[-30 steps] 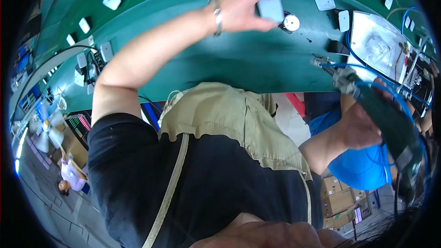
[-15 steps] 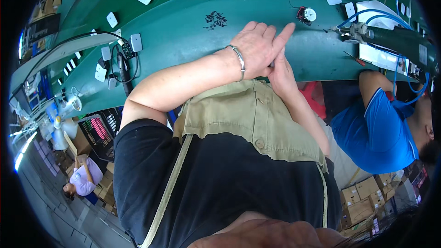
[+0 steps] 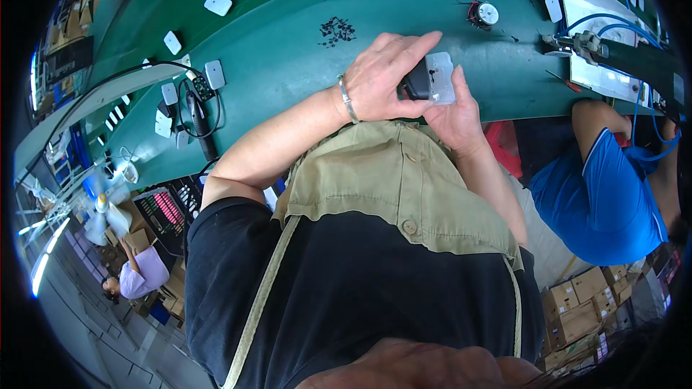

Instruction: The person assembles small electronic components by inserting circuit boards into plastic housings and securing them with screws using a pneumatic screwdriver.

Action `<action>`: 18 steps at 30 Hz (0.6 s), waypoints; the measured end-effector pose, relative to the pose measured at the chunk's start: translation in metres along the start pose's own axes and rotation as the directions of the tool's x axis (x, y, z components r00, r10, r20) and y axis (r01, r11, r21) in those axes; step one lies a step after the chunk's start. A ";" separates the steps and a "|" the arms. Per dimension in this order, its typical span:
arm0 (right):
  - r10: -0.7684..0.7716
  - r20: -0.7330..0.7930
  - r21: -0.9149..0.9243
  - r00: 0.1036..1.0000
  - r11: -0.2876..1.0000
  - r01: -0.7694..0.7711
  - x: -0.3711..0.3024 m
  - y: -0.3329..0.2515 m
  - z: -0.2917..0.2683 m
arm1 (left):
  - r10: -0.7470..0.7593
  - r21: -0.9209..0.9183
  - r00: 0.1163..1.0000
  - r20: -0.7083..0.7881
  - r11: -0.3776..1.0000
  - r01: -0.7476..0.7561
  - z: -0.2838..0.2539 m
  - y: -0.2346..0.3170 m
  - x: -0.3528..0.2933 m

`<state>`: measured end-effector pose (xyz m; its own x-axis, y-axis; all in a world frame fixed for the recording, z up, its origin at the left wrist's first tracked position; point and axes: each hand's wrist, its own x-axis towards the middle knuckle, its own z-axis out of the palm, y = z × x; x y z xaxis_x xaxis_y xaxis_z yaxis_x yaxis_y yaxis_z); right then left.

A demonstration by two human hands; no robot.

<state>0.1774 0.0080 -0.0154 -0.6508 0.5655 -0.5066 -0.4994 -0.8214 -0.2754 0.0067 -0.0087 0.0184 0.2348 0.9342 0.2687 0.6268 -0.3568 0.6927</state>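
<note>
A small boxy device with a black body and a whitish, translucent cover (image 3: 441, 79) is held between my two hands, above the near part of the green bench. My left hand (image 3: 380, 75), with a bangle at the wrist, reaches round the black side, thumb below and fingers above. Against the cover's right side and lower edge, my right hand (image 3: 460, 117) is closed around the device; some of its fingers are hidden beneath. Beyond my left hand lies a loose pile of small black pieces, probably screws (image 3: 337, 31).
A round white-faced part with thin wires (image 3: 488, 14) lies at the back right. A dark pen-shaped tool with a cable (image 3: 200, 122) rests on the left. White plates (image 3: 218, 3) are scattered around. A person in blue (image 3: 602, 205) sits at right, near a dark arm with blue hoses (image 3: 627, 65).
The device has come into view between my hands, its pale cover now facing up. My left hand has shifted left and its fingers have opened away from my right hand.
</note>
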 end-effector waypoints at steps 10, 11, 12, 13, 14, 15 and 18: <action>-0.135 -0.159 -0.250 0.978 0.964 0.092 -0.008 -0.014 -0.018 | -0.082 -0.125 0.990 -0.117 0.990 0.067 0.038 -0.040 -0.039; -0.173 -0.178 -0.295 0.969 0.948 0.115 -0.008 -0.015 -0.019 | -0.081 -0.130 0.990 -0.117 0.989 0.066 0.047 -0.047 -0.041; -0.176 -0.176 -0.309 0.969 0.944 0.115 -0.008 -0.016 -0.020 | -0.092 -0.144 0.989 -0.115 0.987 0.075 0.055 -0.053 -0.042; -0.173 -0.174 -0.313 0.969 0.943 0.112 -0.008 -0.015 -0.020 | -0.102 -0.158 0.988 -0.113 0.984 0.083 0.063 -0.058 -0.044; -0.190 -0.178 -0.331 0.966 0.936 0.123 -0.008 -0.016 -0.021 | -0.125 -0.142 0.991 -0.044 0.983 0.117 0.067 -0.060 -0.044; -0.206 -0.182 -0.350 0.961 0.927 0.133 -0.008 -0.016 -0.022 | -0.124 -0.143 0.991 -0.044 0.983 0.117 0.070 -0.064 -0.046; -0.236 -0.248 -0.392 0.940 0.911 0.125 -0.009 -0.012 -0.023 | -0.178 0.018 0.980 0.088 0.984 0.177 0.075 -0.072 -0.051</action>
<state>0.2027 0.0110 -0.0265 -0.3521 0.7068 -0.6136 -0.3122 -0.7067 -0.6349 0.0048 -0.0300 -0.0952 0.1842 0.9795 0.0815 0.6717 -0.1860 0.7171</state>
